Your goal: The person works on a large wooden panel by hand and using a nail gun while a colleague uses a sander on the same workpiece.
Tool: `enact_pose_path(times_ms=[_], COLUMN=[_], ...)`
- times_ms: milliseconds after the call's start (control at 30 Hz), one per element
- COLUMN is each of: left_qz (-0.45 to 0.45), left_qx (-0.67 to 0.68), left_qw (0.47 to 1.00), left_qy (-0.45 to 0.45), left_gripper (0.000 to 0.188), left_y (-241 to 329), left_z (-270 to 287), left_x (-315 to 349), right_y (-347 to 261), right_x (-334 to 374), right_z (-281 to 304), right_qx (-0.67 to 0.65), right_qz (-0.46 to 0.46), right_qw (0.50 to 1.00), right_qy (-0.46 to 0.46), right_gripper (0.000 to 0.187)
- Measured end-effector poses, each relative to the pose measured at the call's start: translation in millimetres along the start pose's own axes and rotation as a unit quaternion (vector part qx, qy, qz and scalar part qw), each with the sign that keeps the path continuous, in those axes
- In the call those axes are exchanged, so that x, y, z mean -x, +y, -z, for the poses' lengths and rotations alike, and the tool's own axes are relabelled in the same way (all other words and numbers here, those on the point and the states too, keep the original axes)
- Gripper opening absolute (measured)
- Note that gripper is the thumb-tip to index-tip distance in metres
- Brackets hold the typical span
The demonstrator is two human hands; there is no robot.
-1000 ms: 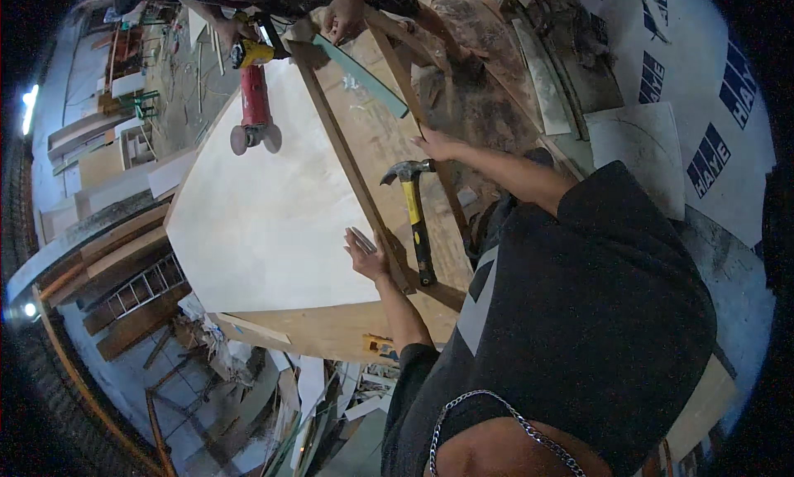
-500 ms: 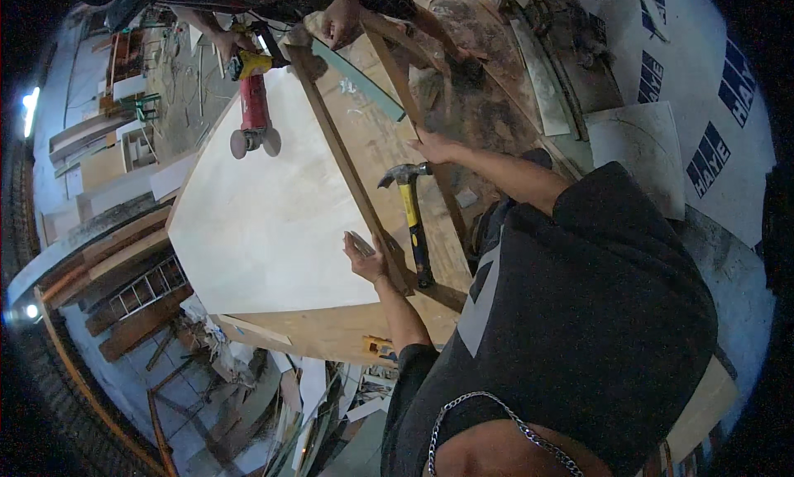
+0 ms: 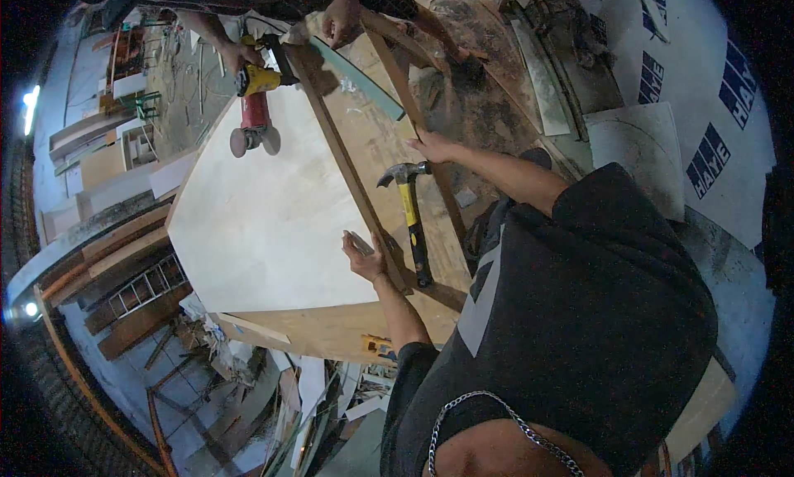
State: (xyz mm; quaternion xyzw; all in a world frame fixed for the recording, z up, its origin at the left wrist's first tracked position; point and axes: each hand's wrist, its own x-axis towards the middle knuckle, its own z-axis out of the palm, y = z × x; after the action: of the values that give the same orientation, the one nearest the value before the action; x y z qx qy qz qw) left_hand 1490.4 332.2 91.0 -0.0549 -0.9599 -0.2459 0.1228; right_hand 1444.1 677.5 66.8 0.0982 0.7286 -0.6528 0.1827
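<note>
The strip (image 3: pixel 340 156) lies along the right edge of the white board (image 3: pixel 265 220), its long axis running steeply from upper left to lower right, the near end pointing toward the wearer. A second strip (image 3: pixel 393 76) runs roughly parallel on the right.

The left hand (image 3: pixel 365 260) is beside the strip's near end, thumb and fingers half curled around a slim grey piece (image 3: pixel 362 244). The right hand (image 3: pixel 434 148) rests on the second strip; how firmly its fingers close cannot be told.

Compared with half a second ago, the co-worker's nailer (image 3: pixel 263 80) has come lower and rightward, its nose now by the strip's far end, covering more of the red grinder (image 3: pixel 256 123). The wearer's hands have barely moved.

Both strips are straight, narrow brown wood. The board is smooth, pale and faintly smudged, with an angled outline. Between the strips lie a flat green bar (image 3: pixel 364 81) and a claw hammer (image 3: pixel 413 220) with a dull metal head and yellow-and-black handle, head away from the wearer.
</note>
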Motion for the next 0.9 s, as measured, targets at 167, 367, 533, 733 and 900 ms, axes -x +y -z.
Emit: enact_pose_path(times_ms=[167, 367, 533, 733, 900], left_qz=[0.004, 0.018, 0.027, 0.019, 0.068], left_qx=[0.004, -0.026, -0.06, -0.059, 0.06], left_qw=[1.0, 0.999, 0.998, 0.998, 0.996], left_qy=[0.006, -0.008, -0.01, -0.003, 0.028], left_gripper=[0.065, 0.064, 0.067, 0.07, 0.074], left_y=[4.4, 21.6, 37.0, 34.2, 35.7], left_z=[0.4, 7.7, 13.6, 16.0, 7.2], left_x=[0.1, -1.4, -1.1, 0.0, -0.4], right_y=[6.8, 15.7, -1.2, 17.6, 45.5], right_x=[-1.6, -4.6, 5.5, -9.0, -38.7], right_z=[-3.3, -6.8, 1.8, -15.2, -13.5], right_qx=[0.03, 0.018, 0.044, 0.054, 0.053], right_qz=[0.017, 0.06, 0.029, 0.04, 0.026], right_qw=[0.999, 0.997, 0.998, 0.997, 0.998], right_qy=[0.03, 0.042, 0.034, 0.048, 0.034], right_gripper=[0.069, 0.067, 0.066, 0.067, 0.069])
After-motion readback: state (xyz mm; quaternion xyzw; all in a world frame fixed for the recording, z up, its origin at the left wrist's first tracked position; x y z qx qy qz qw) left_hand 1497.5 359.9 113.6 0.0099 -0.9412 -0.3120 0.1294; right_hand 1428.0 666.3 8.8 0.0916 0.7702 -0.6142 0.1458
